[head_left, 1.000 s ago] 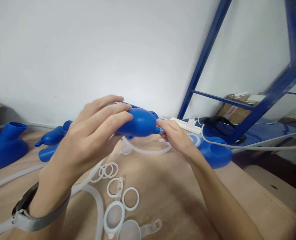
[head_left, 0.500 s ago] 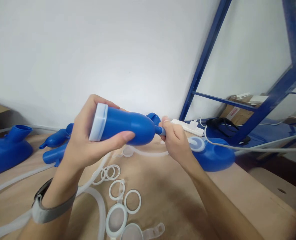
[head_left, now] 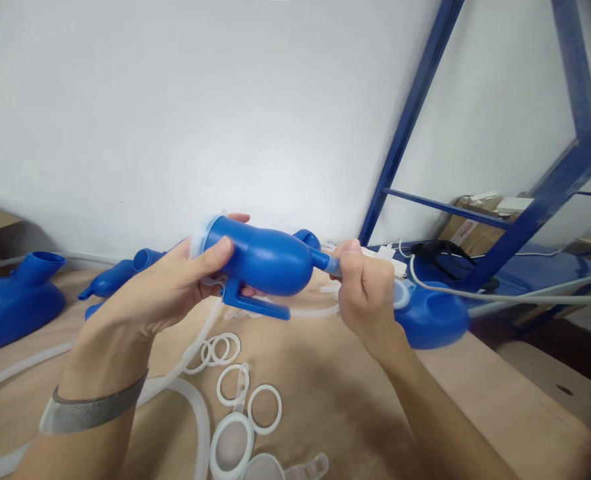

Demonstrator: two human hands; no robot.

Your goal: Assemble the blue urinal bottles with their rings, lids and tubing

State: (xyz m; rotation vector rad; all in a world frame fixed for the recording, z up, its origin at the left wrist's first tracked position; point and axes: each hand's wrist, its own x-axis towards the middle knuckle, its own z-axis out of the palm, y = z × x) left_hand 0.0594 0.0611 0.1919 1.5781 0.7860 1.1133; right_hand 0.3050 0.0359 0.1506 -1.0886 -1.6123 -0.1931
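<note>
My left hand (head_left: 175,280) is closed around the wide end of a blue plastic urinal funnel (head_left: 272,260), thumb on top. A translucent white cap (head_left: 200,237) covers that end. A hooked blue handle (head_left: 262,307) projects beneath the body. At the right, the funnel's narrow spout meets the end of a translucent tube (head_left: 334,266), which my right hand (head_left: 365,287) grips in a fist with the thumb up. How far the spout sits in the tube I cannot tell. Both hands are above the table.
White rings (head_left: 265,409) and translucent strapped lids (head_left: 232,443) lie on the brown tabletop (head_left: 355,413). Tubing (head_left: 195,400) curls at the left. Blue bottles stand left (head_left: 20,300) and right (head_left: 435,317). A power strip (head_left: 399,268) and blue rack (head_left: 410,120) are behind.
My left hand has rolled the funnel, bringing its hooked handle into view underneath. My right hand has shifted slightly right and down, still gripping the tube end.
</note>
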